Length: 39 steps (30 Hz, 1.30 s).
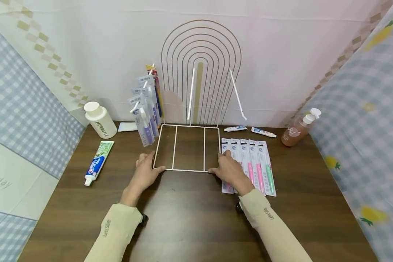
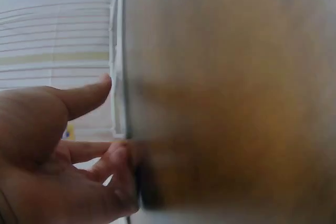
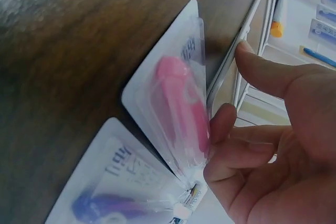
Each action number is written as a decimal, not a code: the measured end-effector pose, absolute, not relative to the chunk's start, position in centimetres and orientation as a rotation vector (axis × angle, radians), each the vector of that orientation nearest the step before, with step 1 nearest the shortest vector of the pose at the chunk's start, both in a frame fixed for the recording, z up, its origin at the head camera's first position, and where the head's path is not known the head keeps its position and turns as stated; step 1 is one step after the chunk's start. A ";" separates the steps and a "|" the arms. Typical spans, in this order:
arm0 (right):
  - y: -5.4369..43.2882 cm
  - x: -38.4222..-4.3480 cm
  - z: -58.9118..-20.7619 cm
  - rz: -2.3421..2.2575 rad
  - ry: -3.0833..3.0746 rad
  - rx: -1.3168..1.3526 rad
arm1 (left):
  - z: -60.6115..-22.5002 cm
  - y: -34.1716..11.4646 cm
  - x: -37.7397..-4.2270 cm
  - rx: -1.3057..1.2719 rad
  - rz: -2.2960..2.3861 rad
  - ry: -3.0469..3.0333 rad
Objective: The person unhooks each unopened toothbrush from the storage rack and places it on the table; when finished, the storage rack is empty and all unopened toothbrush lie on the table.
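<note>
A white wire display rack (image 1: 190, 170) stands on the table, its hooks reaching up and forward. My left hand (image 1: 145, 171) holds its front left corner, thumb against the front bar and fingers along the left side. At the opposite front corner, my right hand (image 1: 229, 168) holds it the same way, with the thumb (image 3: 262, 69) touching the wire. Packaged toothbrushes (image 1: 144, 123) hang from the left hook; the middle and right hooks carry nothing. Under and beside my right forearm lies a row of packaged toothbrushes (image 1: 260, 171), one with a pink handle (image 3: 181, 103).
A white bottle (image 1: 99, 120) and a Crest toothpaste tube (image 1: 99, 163) are at the left, with a white tube (image 1: 127, 126) behind. Two small toothpaste tubes (image 1: 263, 132) lie back right, near a pump bottle (image 1: 298, 129). Curtains surround the table (image 1: 183, 211).
</note>
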State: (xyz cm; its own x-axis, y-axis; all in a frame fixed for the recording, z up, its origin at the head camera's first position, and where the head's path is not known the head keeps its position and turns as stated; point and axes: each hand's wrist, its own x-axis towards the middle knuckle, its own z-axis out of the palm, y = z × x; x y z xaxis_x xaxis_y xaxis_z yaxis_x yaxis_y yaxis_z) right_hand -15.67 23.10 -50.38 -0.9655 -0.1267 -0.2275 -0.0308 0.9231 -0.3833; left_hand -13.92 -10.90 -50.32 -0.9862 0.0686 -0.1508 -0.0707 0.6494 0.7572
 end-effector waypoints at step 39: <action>24.5 -17.1 -53.7 -0.622 2.861 -0.191 | -41.1 -11.1 -13.8 0.069 2.049 2.923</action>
